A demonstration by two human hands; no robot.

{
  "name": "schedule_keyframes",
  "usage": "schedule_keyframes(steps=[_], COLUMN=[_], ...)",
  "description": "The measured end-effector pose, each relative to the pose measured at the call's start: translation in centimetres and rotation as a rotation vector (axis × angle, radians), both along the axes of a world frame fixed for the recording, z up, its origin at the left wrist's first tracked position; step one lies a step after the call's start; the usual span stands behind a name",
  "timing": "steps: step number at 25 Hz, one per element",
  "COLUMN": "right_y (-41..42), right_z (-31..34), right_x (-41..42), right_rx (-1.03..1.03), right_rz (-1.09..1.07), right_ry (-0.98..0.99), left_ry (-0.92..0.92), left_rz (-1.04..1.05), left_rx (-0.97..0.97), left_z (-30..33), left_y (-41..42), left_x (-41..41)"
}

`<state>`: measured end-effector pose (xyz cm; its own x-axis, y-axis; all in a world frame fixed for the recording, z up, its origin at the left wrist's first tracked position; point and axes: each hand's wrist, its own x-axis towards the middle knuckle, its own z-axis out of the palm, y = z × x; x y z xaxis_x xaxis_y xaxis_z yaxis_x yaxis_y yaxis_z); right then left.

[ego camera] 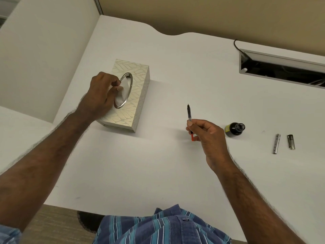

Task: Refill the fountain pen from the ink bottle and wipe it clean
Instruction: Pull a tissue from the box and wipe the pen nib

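Observed at the white desk (158, 164): the right hand (204, 136) holds the fountain pen (190, 118) above the desk surface, near centre of view. Fingers are curled, thumb and forefinger pinching the clear barrel about mid-length. The pen's long axis runs almost straight from 6 to 12 o'clock, nib end pointing to 12 o'clock, away from the person; a short red section projects below the fingers at the 6 o'clock end. The pen carries neither cap nor outer barrel.

The left hand (102, 92) lies at the oval metal-rimmed opening of the tissue box (135, 95), at 9 o'clock of the pen and well apart from it. Its fingers are curled, thumb and fingertips pinching the white tissue (124, 93) that stands in the opening.

The ink bottle (234, 129) stands uncapped on the desk at 3 o'clock of the right hand, just beside the knuckles, mouth open. Further toward 3 o'clock lie two metal pen parts, the longer metal sleeve (276, 143) and a shorter metal piece (291, 142), both flat on the desk and apart from each other, long axes roughly 12 to 6 o'clock.

A recessed cable tray (281, 67) sits at 1 o'clock of the bottle.
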<state>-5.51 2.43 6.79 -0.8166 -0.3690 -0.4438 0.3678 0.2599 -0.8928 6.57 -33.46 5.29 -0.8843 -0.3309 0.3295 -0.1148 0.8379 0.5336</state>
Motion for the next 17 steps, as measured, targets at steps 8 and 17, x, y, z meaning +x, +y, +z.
schedule_keyframes(steps=[8,17], right_y=[-0.1,0.0], right_z=[0.0,-0.1], right_x=[-0.2,0.2], right_rx=[-0.01,-0.016], right_rz=[0.001,0.003], right_ry=[0.001,-0.005], left_ry=[0.055,0.203], left_rz=[-0.028,0.016], left_rx=[-0.197,-0.37], left_z=[0.4,1.8], left_y=[0.5,0.4], left_x=[0.0,-0.4])
